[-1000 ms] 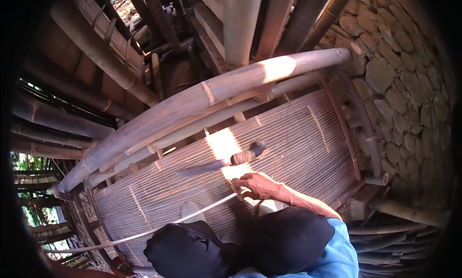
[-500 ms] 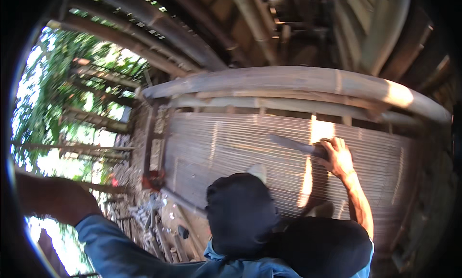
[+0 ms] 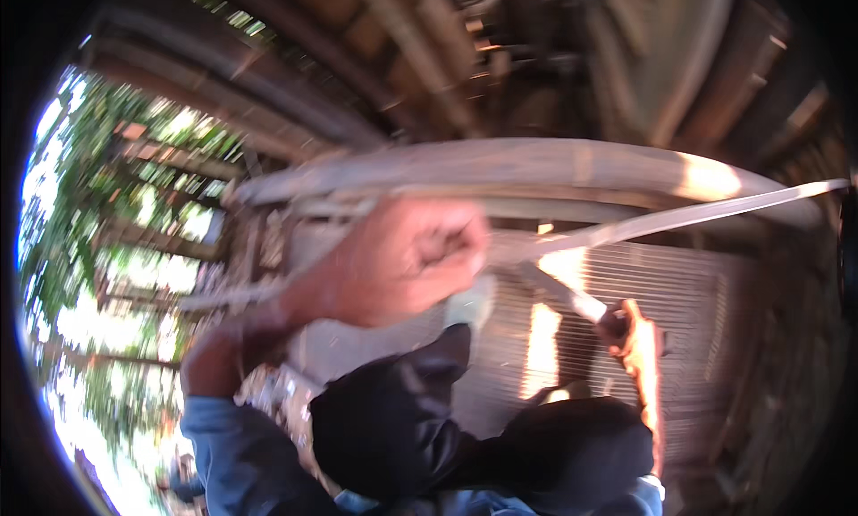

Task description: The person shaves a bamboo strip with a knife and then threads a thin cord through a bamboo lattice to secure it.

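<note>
Okay, left hand (image 3: 420,261) was up in mid-view, raised above the lap, fingers curled into a fist and clamped on a long pale strip (image 3: 666,223); heavy motion blur, so exact finger placement couldn't be told. Strip ran out both sides of the fist: a long, slightly bowed length went right and a little upward, almost to the edge of view, and a shorter, blurrier piece showed to the left, behind the forearm.

Right hand (image 3: 633,337) was lower and to the right, over the slats, fingers wrapped around the handle of a knife (image 3: 563,288). Handle mostly hidden by the hand. Blade pointed up and left, tip end just below the strip in the view; touching or apart, couldn't tell.

Next out, blue sleeve (image 3: 237,449) covered the left upper arm, with the forearm bare. Two knees in dark trousers (image 3: 384,427) were bent up at the lower middle, left one under the raised fist, right one just below the knife hand. Slatted platform (image 3: 688,306) of thin, close-set strips spread beneath everything, with bright sun patches near the blade.

Beyond its far side, a thick bamboo rail (image 3: 500,163) ran across, sunlit toward its right end. Farther back, dark bamboo poles (image 3: 268,78) slanted across the top left; blurred green foliage (image 3: 116,257) and daylight filled the left side.
</note>
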The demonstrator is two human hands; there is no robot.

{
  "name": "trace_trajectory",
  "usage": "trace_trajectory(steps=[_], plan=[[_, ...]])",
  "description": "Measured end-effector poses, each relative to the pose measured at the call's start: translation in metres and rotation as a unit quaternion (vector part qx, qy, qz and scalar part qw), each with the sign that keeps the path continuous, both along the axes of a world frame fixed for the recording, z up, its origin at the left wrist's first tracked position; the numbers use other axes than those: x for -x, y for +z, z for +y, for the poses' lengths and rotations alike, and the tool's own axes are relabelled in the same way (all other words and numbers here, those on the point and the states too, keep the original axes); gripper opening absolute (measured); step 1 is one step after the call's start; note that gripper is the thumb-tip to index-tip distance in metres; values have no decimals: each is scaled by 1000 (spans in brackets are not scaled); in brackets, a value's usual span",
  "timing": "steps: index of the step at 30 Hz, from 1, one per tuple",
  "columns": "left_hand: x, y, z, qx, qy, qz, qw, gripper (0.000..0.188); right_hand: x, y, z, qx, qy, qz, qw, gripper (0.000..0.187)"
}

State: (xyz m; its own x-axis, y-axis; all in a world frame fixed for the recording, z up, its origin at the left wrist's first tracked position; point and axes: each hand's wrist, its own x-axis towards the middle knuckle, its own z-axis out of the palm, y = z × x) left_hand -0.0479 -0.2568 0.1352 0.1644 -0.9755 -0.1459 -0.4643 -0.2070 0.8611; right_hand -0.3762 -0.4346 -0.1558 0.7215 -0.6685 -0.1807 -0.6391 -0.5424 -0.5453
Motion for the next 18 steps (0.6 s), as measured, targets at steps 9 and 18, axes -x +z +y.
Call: trace_trajectory(steps=[9,18], plan=[[44,-193,-30,-20,-73,94,993,9,126,-52,55,-73,-342,-171,921,13],[23,-265,-22,-98,-127,191,968,26,76,-21,97,-135,-505,-169,836,25]])
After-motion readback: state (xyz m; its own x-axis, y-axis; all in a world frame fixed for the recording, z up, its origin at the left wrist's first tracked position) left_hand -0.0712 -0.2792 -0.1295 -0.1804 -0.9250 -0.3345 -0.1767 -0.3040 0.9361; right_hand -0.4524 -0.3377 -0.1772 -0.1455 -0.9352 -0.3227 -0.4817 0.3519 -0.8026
